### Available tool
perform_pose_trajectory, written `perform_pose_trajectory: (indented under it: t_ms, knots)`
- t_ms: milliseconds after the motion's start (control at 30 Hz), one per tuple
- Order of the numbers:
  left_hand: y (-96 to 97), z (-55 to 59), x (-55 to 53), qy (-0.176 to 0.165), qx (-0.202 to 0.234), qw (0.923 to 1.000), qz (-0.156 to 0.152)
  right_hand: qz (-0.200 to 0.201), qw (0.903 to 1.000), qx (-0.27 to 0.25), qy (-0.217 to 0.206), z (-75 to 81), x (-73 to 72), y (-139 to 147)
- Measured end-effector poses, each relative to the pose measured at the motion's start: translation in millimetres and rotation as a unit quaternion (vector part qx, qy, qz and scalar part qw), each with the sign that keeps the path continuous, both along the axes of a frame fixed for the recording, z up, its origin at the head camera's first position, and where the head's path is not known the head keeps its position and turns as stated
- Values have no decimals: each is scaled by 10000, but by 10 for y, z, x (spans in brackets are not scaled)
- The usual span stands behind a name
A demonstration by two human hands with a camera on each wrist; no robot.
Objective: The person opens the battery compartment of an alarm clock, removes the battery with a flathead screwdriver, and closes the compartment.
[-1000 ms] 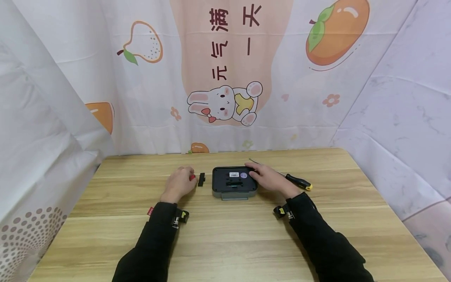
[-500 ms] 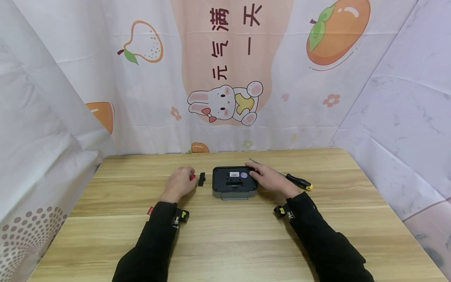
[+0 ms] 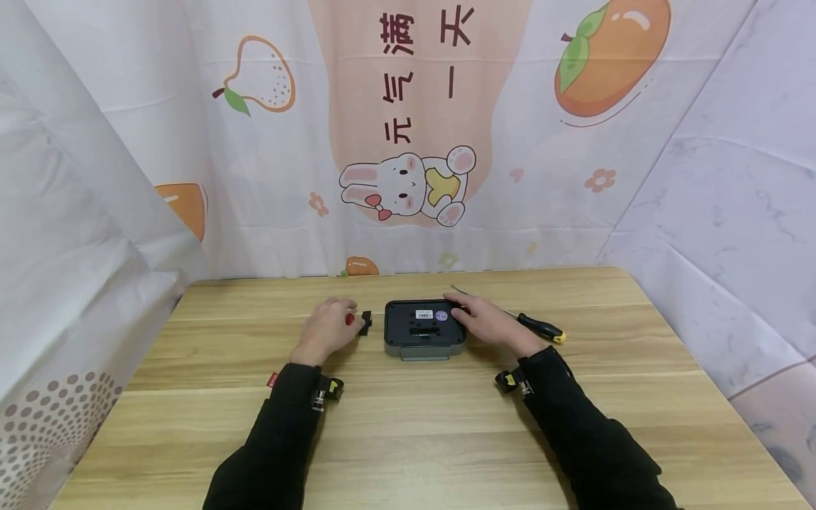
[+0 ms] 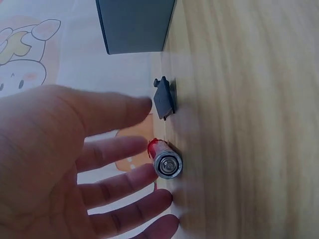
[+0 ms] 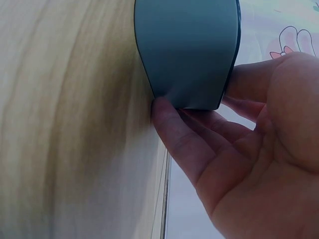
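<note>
Just right of my left hand (image 3: 325, 329) lies a small black battery cover (image 3: 365, 324). In the left wrist view the thumb is extended near that cover (image 4: 163, 99), while the index and middle fingers are beside a red-and-silver battery (image 4: 167, 162) lying on the table. To the right of the cover is a grey box-like device (image 3: 398, 338), its black face up with labels and an uncovered battery slot (image 3: 424, 332). My right hand (image 3: 491, 326) grips the device's right end. In the right wrist view its thumb is on one face and its fingers (image 5: 182, 137) bend round the end.
Behind the right hand, a screwdriver (image 3: 540, 329) with a black and yellow handle lies slantwise on the wooden table (image 3: 408, 432). A printed curtain (image 3: 274, 163) hangs along the table's back edge.
My left hand has shifted slightly right, its fingertips now overlapping the battery cover in the head view. The right hand and the device have stayed in place.
</note>
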State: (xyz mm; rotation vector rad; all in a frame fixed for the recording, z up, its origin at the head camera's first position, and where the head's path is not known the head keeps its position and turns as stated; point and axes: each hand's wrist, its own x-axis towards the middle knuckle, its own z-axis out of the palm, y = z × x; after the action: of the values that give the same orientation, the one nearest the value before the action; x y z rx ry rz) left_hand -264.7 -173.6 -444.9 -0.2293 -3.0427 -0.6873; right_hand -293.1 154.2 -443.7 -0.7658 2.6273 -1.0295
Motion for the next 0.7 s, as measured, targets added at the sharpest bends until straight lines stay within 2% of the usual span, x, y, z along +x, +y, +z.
perform_pose_trajectory:
  t_ms: [267,533,700]
  knots:
    - [27,18,21,-315,-165,9986,-386,-51,10000,30,-1,0,-8,-4]
    - [41,-1,33,-425,-419,9970,-488,-59,10000,62,-2,-8,-12,-2]
    - [49,6,48,-441,-432,9970,-469,-72,10000,47,-13,-6,-8,-2]
